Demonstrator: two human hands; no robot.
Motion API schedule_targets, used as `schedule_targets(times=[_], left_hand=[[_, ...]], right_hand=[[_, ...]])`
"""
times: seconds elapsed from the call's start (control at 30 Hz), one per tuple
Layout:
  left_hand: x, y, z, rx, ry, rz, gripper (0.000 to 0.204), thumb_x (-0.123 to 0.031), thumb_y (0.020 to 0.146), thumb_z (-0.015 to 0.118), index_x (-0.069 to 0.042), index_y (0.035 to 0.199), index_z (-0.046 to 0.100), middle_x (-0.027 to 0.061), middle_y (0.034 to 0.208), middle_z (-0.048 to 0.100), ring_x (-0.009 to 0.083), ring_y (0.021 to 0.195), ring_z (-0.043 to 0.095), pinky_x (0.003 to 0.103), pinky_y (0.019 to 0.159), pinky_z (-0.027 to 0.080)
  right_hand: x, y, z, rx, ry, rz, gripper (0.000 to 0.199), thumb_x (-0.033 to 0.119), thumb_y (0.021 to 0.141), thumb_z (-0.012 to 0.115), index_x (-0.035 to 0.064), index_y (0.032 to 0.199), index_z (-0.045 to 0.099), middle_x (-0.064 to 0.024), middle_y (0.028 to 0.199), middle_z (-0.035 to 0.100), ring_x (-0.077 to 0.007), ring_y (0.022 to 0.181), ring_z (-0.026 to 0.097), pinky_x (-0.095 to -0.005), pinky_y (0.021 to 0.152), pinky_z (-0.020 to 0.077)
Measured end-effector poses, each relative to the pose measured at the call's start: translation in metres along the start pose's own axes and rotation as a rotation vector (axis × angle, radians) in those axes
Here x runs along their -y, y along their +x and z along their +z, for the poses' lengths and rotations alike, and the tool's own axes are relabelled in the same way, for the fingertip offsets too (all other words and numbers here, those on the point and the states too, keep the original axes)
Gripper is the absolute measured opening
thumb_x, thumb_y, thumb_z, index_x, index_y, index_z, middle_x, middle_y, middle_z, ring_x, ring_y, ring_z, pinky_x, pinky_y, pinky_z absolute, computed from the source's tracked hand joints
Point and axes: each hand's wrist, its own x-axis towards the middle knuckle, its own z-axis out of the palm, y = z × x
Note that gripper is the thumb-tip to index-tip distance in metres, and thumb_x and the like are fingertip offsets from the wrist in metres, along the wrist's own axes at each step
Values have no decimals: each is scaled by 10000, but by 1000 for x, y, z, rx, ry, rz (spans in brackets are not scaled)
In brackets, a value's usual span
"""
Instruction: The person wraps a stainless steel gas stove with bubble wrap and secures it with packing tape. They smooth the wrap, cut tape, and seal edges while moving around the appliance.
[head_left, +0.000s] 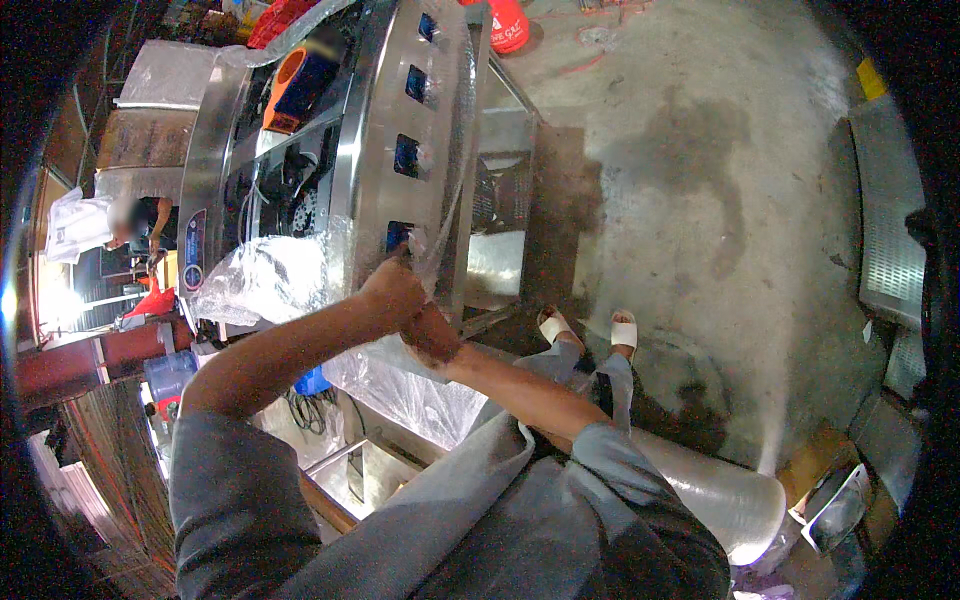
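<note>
My left hand (392,292) is closed at the near corner of a stainless-steel appliance (360,130), just below the last of several square dark openings in its front panel. Clear plastic film (418,250) sticks out above its fingers. Right beside it and slightly lower, my right hand (432,336) is closed on the film too; its fingers are partly hidden. More crumpled film (270,275) covers the appliance's near end, and film also hangs below my hands. On the appliance's top lies an orange and dark-blue object (290,90), possibly a tape dispenser.
A large roll of clear wrap (715,490) lies behind me at right. A cardboard box (815,465) is beside it. A metal unit with a perforated panel (890,250) stands at far right. Another person (155,225) is at far left. A red container (508,28) sits beyond the appliance.
</note>
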Motion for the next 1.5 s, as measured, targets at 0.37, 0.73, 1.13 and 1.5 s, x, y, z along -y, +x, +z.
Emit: schedule_targets(times=[0.37,0.73,1.13,1.5], left_hand=[[-197,13,120,-519,-3375,-157,462,-407,961,420,-34,1179,586,170,1149,644,339,1084,600,463,957,479],[-120,78,84,-1789,-3831,-373,677,-582,927,471,-97,1399,493,112,1394,545,345,1265,502,525,1085,397],[-120,84,123,-1941,-3804,-419,656,-564,932,473,-95,1391,498,112,1384,550,342,1257,508,520,1082,402],[-109,83,117,-2014,-3762,-640,637,-547,937,474,-93,1383,502,111,1375,554,339,1250,513,515,1080,406]], right_hand=[[-1,21,-56,356,-208,-115,292,168,829,590,48,1092,634,-196,1071,640,-375,944,649,-490,792,538],[-20,5,-111,792,-441,-134,443,306,909,572,47,1268,586,-187,1316,577,-389,1231,521,-502,1044,407],[86,247,-307,347,-376,-368,208,179,900,635,24,1038,654,-189,853,657,-385,814,641,-454,761,519],[39,454,-262,412,-802,-909,692,366,800,736,248,1432,479,-159,953,595,-354,916,599,-482,914,447]])
